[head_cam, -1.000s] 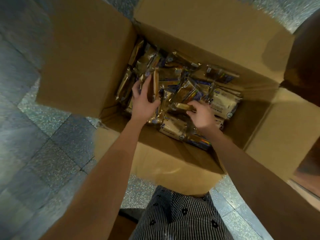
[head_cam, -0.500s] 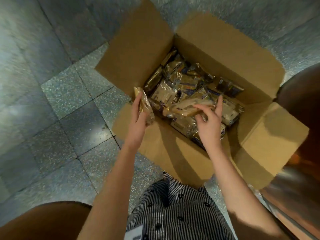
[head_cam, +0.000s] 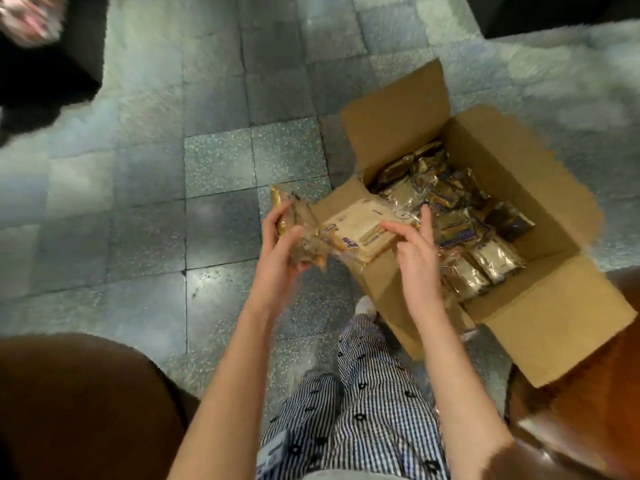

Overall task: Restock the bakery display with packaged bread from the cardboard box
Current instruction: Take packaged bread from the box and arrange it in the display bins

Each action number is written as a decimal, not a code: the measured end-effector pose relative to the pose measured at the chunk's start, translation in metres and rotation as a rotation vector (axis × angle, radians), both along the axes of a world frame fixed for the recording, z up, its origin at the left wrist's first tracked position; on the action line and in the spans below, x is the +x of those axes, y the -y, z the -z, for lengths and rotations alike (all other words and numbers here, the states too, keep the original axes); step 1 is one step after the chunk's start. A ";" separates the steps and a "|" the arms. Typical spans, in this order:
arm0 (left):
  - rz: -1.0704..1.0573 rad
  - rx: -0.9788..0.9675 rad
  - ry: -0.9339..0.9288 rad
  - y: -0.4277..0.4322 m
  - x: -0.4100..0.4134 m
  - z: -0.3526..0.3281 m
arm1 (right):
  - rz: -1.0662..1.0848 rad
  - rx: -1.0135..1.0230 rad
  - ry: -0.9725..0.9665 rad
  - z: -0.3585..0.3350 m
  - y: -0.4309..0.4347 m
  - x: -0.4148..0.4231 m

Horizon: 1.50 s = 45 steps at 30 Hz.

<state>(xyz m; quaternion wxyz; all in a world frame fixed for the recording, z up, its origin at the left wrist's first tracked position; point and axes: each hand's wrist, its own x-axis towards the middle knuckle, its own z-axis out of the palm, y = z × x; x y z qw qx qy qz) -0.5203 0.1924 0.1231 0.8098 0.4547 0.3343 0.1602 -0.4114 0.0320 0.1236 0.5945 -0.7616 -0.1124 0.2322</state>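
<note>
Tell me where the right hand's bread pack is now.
Middle of the head view: the right hand pinches the flat bread pack over the near-left flap of the cardboard box, beside the second pack gripped by the left hand.

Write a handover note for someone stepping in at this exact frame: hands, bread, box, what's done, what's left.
Left hand: grips the first bread pack, held over the floor left of the box.
Right hand: pinches the second bread pack above the box's near-left corner.
Cardboard box: open on the tiled floor, with many packs inside.
Done: two packs lifted out.
Left: carry them to the display, which is not in view, then empty the box.
</note>
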 end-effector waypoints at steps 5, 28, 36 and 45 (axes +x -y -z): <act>-0.193 0.021 -0.004 -0.010 -0.120 -0.029 | -0.119 0.033 0.029 -0.042 -0.041 -0.084; -1.414 0.232 -0.418 0.117 -0.544 -0.050 | -1.060 0.221 -0.032 -0.090 -0.141 -0.469; -1.959 0.128 -0.518 0.201 -0.646 -0.055 | -1.422 0.187 -0.066 -0.092 -0.116 -0.615; -2.322 0.030 -0.681 0.270 -0.753 -0.047 | -1.722 0.073 -0.182 -0.074 -0.073 -0.768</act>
